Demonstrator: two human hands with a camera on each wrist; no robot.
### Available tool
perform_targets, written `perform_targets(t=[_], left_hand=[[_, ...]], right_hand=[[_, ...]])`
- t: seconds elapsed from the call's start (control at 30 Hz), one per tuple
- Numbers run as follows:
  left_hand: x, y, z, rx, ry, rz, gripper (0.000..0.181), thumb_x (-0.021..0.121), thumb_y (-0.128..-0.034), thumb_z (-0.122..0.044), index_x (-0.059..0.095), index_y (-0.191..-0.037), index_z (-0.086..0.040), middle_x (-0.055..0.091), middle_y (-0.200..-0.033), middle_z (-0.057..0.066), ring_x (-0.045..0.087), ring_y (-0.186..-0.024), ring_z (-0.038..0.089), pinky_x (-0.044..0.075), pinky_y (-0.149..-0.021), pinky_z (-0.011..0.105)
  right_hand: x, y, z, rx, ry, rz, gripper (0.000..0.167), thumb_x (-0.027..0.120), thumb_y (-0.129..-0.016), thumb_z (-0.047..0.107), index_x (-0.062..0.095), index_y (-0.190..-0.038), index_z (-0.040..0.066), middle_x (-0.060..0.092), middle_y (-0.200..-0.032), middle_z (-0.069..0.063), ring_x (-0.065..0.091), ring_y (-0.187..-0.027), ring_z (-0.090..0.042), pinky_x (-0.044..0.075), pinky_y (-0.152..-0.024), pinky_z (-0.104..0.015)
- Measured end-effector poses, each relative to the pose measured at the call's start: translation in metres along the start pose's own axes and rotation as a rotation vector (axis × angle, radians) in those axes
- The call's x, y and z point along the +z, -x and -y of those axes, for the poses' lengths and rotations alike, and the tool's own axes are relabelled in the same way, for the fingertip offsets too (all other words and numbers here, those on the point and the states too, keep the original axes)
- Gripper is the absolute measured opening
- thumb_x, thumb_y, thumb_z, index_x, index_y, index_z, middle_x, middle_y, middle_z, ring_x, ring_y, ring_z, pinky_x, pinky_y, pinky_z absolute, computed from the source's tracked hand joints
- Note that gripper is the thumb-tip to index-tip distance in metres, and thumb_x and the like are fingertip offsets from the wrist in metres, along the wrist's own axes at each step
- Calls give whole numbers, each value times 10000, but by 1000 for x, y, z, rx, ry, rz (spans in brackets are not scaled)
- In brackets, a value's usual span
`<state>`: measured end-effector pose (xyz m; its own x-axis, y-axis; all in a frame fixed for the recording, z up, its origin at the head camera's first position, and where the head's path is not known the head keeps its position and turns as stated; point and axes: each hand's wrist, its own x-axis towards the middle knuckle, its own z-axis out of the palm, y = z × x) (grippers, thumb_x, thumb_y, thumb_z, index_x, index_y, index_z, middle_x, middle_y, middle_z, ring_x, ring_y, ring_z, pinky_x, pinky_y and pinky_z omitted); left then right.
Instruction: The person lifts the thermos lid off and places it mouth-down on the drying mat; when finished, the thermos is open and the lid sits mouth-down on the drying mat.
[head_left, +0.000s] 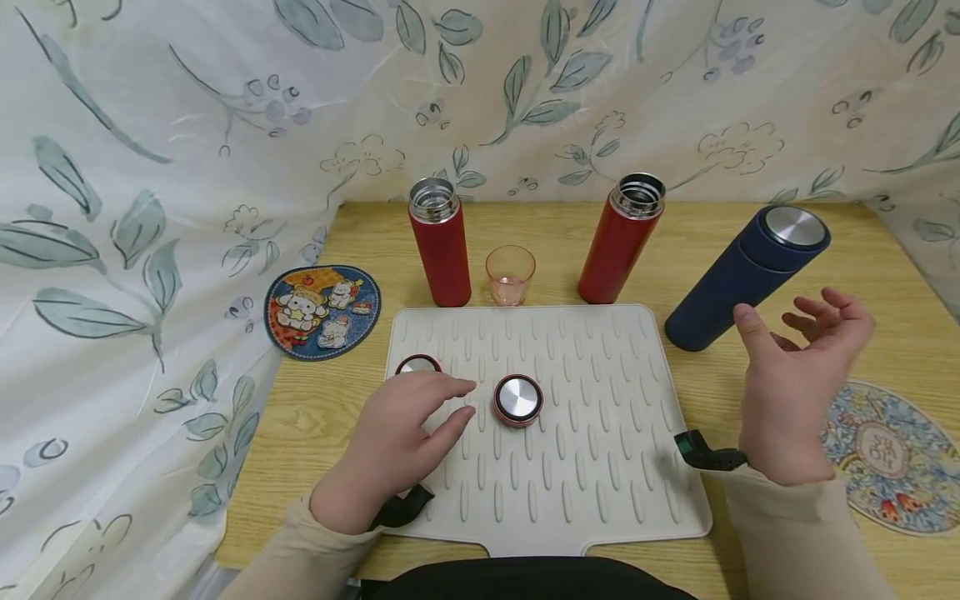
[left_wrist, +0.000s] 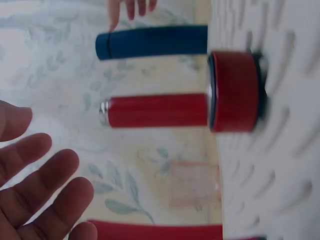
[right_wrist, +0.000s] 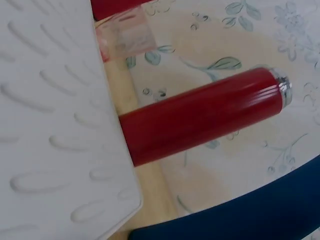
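My left hand (head_left: 408, 429) is over the white mat with its thumb and index finger apart and nothing between them. Two red bottle lids with silver tops lie on the mat: one lid (head_left: 518, 399) just right of the fingertips, the other lid (head_left: 417, 364) partly hidden behind the hand. The left wrist view shows one red lid (left_wrist: 235, 91) side-on, with the fingers (left_wrist: 50, 170) clear of it. My right hand (head_left: 802, 383) has its fingers spread beside a dark blue thermos (head_left: 742, 279), which has its lid on. Whether the thumb touches the thermos I cannot tell.
Behind the mat (head_left: 600, 492) stand two lidless red thermoses, left (head_left: 440, 250) and right (head_left: 621, 242), with a pinkish glass (head_left: 511, 275) between them. A cartoon coaster (head_left: 322, 313) lies left on the wooden table (head_left: 300, 433), a floral round mat (head_left: 892, 454) right. Patterned curtain (head_left: 480, 100) hangs behind.
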<state>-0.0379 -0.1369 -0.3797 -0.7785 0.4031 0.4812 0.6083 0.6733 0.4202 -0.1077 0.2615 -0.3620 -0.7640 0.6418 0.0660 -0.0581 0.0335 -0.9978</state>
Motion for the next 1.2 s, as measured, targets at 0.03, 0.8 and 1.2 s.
perform_targets(t=[0.03, 0.8, 1.2], left_hand=[[-2, 2, 2, 8, 6, -16, 284, 859, -912, -126, 827, -1193, -94, 839, -1117, 20, 781, -1017, 206, 647, -862, 432], [-13, 12, 11, 69, 53, -98, 183, 761, -1013, -177, 824, -1162, -92, 835, -1051, 24, 765, -929, 190, 640, -802, 436], [-19, 4, 12, 59, 66, -79, 389, 839, -910, -104, 770, -1292, -85, 794, -1116, 58, 704, -921, 199, 632, -797, 410]], right_hand=[[0, -3, -1, 32, 31, 16, 817, 865, -949, 105, 363, -1568, 282, 453, -1440, 87, 422, -1282, -64, 354, -1026, -194], [10, -28, -30, 85, 260, 198, 870, 851, -965, 139, 339, -1629, 374, 456, -1595, 92, 462, -1385, -113, 404, -1230, -390], [12, 19, 7, -126, 395, 226, 906, 910, -879, 67, 456, -1628, 299, 563, -1552, 69, 492, -1302, -54, 368, -1047, -293]])
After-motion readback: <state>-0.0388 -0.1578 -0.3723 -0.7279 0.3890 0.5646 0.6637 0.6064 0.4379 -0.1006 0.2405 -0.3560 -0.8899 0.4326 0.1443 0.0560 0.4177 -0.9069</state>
